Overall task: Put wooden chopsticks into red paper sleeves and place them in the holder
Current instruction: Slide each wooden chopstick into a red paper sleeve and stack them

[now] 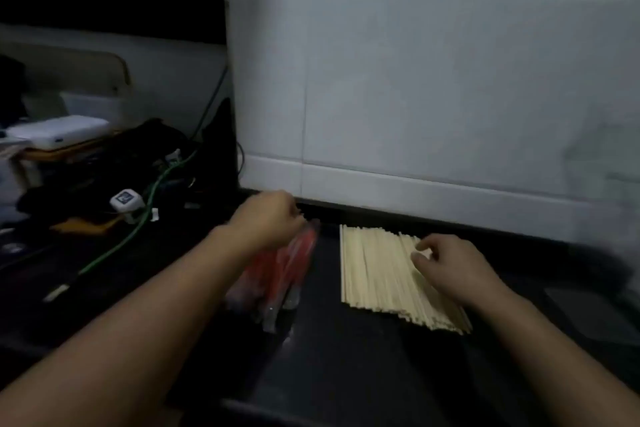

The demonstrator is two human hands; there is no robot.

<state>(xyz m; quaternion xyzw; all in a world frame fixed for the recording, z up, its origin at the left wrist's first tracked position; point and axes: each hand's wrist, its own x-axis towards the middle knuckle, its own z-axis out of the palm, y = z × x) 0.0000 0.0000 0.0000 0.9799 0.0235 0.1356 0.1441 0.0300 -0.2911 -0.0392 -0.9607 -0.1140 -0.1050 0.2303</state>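
A flat pile of pale wooden chopsticks lies on the dark counter, right of centre. My right hand rests on its right side, thumb and fingers curled and pinching at the sticks. Left of the pile lies a bundle of red paper sleeves in clear wrapping. My left hand is over the far end of that bundle with its fingers curled round the top of the sleeves. The picture is blurred and dim. No holder shows.
A white tiled wall rises right behind the counter. At the left sit tangled cables, a green cord, a white plug adapter and a white box. A pale shape blurs at the far right.
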